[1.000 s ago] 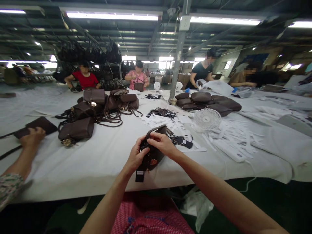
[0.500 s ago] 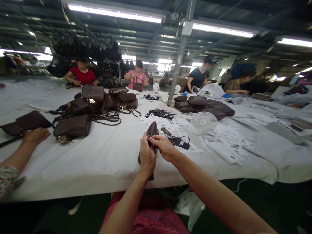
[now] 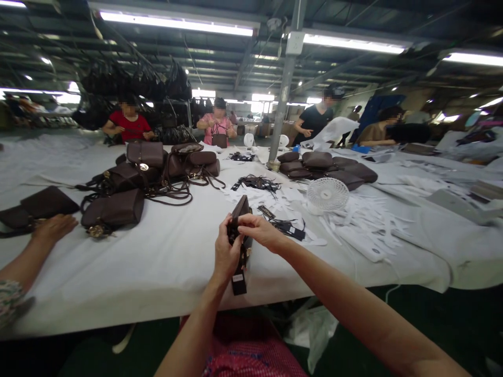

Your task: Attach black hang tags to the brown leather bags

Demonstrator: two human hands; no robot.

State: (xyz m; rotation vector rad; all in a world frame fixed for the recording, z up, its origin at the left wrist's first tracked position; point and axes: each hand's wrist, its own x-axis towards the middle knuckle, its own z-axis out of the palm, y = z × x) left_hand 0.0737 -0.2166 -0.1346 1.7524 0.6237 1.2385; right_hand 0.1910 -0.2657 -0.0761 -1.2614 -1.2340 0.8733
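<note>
Near front edge of bench (image 3: 165, 272), brown bag (image 3: 240, 206) is gripped by left hand (image 3: 227, 251), top pinched by right hand (image 3: 261, 229), apparently being adjusted; steady holding is required next.

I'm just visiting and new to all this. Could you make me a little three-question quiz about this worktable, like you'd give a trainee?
1. Multiple choice: what do the wearer's left hand and right hand both have hold of?
A) the power strip
B) a dark brown bag
C) a pair of scissors

2. True or false: the white fan stands on the table to the right of that bag.

3. Fill the gap: the black tag below the hands bears a small ____ label.

Key: 1. B. 2. True. 3. white.
</note>
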